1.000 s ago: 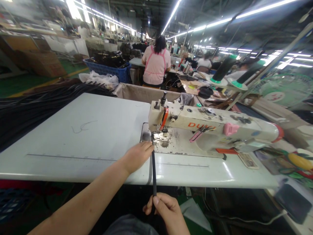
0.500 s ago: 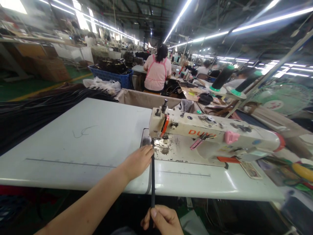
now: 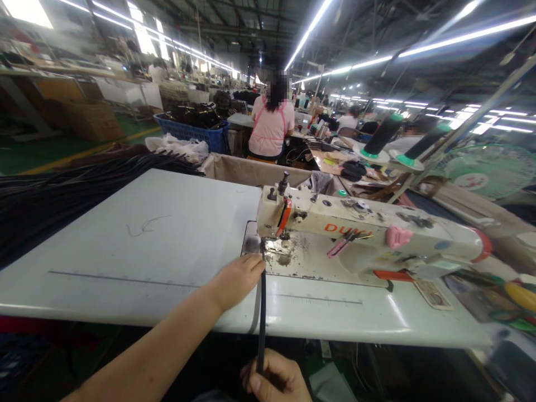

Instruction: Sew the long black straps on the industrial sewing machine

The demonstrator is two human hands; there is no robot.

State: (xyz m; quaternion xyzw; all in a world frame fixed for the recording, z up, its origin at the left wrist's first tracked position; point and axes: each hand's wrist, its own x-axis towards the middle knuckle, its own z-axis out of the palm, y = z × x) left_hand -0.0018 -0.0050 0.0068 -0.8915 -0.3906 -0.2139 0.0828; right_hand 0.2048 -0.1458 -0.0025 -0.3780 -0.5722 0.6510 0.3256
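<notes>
Black strap (image 3: 262,312) runs in a straight line from the needle of the sewing machine (image 3: 360,234) toward the person, crossing the near edge of the worktop (image 3: 138,251) and hanging free beyond it. Left of the sewing machine the worktop is a broad bare white sheet, marked only by a loose thread and a ruled line near its front edge; right of the sewing machine the surface is narrow and crowded with small clutter. A heap of black straps (image 3: 62,195) lies off the worktop's far left edge.

Left hand (image 3: 237,279) rests flat on the worktop just in front of the sewing machine's needle plate, fingertips pressed together against the left side of the strap, guiding rather than gripping it. Right hand (image 3: 274,382) is below the worktop's front edge, directly nearer than the needle, its fingers closed around the strap's lower end and holding it taut.

Behind the sewing machine a person in a pink top (image 3: 270,128) sits facing away, with a blue crate (image 3: 196,131) to that person's left.
</notes>
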